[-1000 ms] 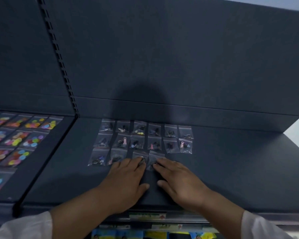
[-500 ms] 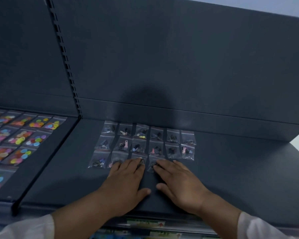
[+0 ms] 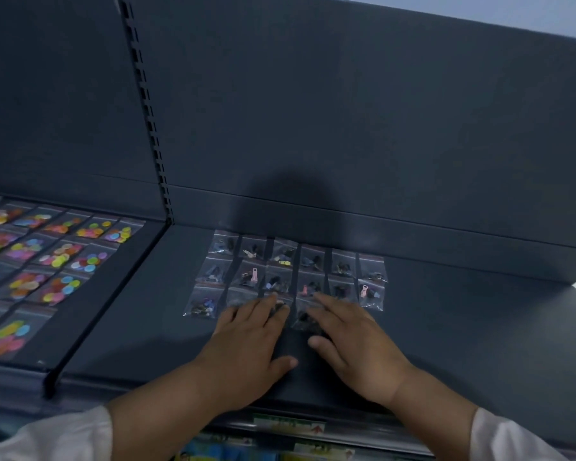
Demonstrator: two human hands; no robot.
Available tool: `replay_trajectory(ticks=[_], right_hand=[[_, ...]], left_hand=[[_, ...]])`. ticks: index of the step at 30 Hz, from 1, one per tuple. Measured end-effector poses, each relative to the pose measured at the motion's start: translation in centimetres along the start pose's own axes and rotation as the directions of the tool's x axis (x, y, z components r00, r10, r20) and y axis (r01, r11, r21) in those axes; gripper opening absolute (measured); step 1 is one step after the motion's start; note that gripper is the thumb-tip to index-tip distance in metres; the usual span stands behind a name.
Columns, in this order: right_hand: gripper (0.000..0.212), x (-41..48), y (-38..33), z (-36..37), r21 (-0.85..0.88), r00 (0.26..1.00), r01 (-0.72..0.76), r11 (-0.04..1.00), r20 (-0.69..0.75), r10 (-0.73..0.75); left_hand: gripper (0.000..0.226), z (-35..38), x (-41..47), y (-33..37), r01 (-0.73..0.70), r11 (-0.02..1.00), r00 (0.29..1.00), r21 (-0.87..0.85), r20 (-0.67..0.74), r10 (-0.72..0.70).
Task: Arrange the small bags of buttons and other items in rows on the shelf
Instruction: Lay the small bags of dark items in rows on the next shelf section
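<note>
Both hands lie flat on the dark shelf (image 3: 446,327), left hand (image 3: 246,347) and right hand (image 3: 356,347), fingertips pressing front-row small bags (image 3: 290,277).

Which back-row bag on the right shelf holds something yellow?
The third bag from the left: only it shows a small yellow piece, near its front edge.

No text, brand or number is legible. The label strip (image 3: 288,424) on the front edge of the shelf (image 3: 446,327) carries green-and-white tags (print too blurred to read). The small bags (image 3: 283,261) bear no readable marking.
</note>
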State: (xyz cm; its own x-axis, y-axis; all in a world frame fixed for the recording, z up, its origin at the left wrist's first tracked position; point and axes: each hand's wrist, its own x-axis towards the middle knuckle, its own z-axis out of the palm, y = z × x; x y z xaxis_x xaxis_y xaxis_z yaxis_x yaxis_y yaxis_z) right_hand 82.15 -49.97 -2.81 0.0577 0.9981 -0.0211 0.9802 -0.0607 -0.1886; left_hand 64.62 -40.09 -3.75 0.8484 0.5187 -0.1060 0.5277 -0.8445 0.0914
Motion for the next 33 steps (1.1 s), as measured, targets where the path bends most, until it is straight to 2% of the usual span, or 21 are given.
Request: replay_trajectory(ticks=[5, 10, 14, 16, 19, 23, 28, 33], right_hand=[[0.099, 1.4, -1.5, -1.2, -0.029, 0.998, 0.022, 0.999, -0.066, -0.024], [0.068, 3.8, -6.0, -2.2, -0.065, 0.993, 0.049, 0.997, -0.108, -0.056], [0.053, 6.6, -11.1, -1.7, -0.104, 0.99, 0.082, 0.991, -0.105, -0.092], [0.059, 8.2, -14.8, -1.7, -0.112, 0.989, 0.115, 0.987, -0.086, -0.125], [0.081, 10.8, -20.7, -1.3, -0.13, 0.976, 0.199, 0.971, -0.065, -0.209], [0.072, 13.7, -29.2, -0.4, -0.114, 0.953, 0.288, 0.951, -0.062, -0.296], [0.087, 17.3, -39.5, 1.4, -0.07, 0.92, 0.382, 0.921, -0.058, -0.387], [0.048, 19.5, -48.3, 1.7, -0.009, 0.894, 0.445, 0.896, -0.06, -0.444]], left_hand=[[0.1, -1.3, -1.2, -1.9, 0.065, 0.998, 0.995, -0.02, -0.081, -0.066], [0.098, -3.2, -3.5, -5.7, 0.152, 0.988, 0.977, -0.021, -0.148, -0.153], [0.076, -4.8, -7.4, -10.2, 0.269, 0.963, 0.954, 0.03, -0.149, -0.261], [0.076, -5.5, -10.3, -13.1, 0.313, 0.949, 0.938, 0.025, -0.162, -0.305], [0.079, -6.0, -15.3, -17.8, 0.368, 0.929, 0.903, -0.027, -0.227, -0.365], [0.077, -6.5, -22.6, -23.7, 0.45, 0.891, 0.858, -0.06, -0.248, -0.45], [0.072, -7.3, -31.7, -30.9, 0.545, 0.837, 0.797, -0.05, -0.277, -0.536], [0.073, -8.5, -38.6, -36.4, 0.613, 0.787, 0.742, -0.067, -0.292, -0.603]])
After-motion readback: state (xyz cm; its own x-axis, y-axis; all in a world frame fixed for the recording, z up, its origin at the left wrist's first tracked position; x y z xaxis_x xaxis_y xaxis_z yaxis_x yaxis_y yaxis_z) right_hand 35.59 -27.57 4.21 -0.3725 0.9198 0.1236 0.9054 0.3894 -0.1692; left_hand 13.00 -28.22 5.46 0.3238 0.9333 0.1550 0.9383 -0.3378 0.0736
